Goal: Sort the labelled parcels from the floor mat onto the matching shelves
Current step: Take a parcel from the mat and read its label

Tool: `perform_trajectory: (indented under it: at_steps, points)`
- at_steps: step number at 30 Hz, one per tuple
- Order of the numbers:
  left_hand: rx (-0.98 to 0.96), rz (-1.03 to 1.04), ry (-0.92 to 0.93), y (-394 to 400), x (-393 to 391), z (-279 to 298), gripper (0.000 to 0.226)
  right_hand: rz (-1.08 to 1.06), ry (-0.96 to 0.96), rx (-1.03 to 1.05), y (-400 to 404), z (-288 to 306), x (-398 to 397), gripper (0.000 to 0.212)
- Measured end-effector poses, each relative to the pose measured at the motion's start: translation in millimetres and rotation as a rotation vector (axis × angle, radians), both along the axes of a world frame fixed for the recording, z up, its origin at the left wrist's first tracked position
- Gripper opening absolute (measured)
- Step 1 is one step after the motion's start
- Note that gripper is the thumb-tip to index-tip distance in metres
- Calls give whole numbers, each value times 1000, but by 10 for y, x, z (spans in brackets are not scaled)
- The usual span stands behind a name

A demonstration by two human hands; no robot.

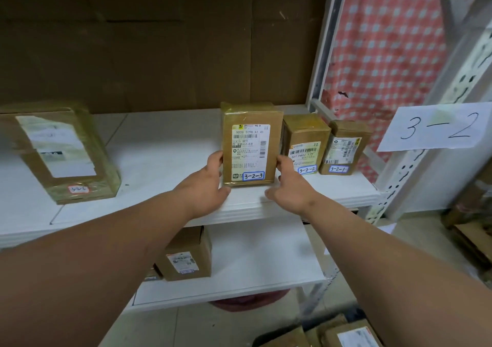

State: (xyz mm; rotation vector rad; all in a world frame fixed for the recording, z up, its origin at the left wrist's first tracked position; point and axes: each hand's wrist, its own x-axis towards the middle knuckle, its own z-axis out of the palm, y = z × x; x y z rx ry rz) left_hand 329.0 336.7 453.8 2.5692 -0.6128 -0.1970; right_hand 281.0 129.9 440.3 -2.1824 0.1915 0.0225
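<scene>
Parcel 3-2-3 (251, 144) stands upright on the white shelf (165, 144), close to its front edge and toward the right end, its label facing out. Both hands flank it: the left hand (206, 181) has its fingers against the parcel's left side, the right hand (288, 180) has its fingers against the right side, so the grip is clamped on the parcel from both sides, thumbs low near the shelf's front edge. Just beside it on the right stands parcel 3-2-2 (306, 144), nearly touching, and next to that parcel 3-2-1 (343, 148) near the right corner. A bigger taped box (58, 152) leans well apart at the left end. A paper sign reading 3-2 (436, 128) hangs on the right upright post. Brown cardboard (159, 48) backs the shelf. Another box (186, 256) sits on the lower shelf (266, 261), partly behind the left forearm.
</scene>
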Motion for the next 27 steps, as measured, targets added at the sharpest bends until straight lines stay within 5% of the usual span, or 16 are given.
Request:
perform_trajectory:
  at_steps: [11, 19, 27]
  points:
    - [21, 14, 87, -195, 143, -2, 83, 48, -19, -37, -106, -17, 98, 92]
    - [452, 118, -152, -164, 67, 56, 90, 88, -46, -196, -176, 2, 87, 73]
    - [524, 133, -184, -121, -39, 72, 93, 48, 10, -303, -205, -12, 22, 62]
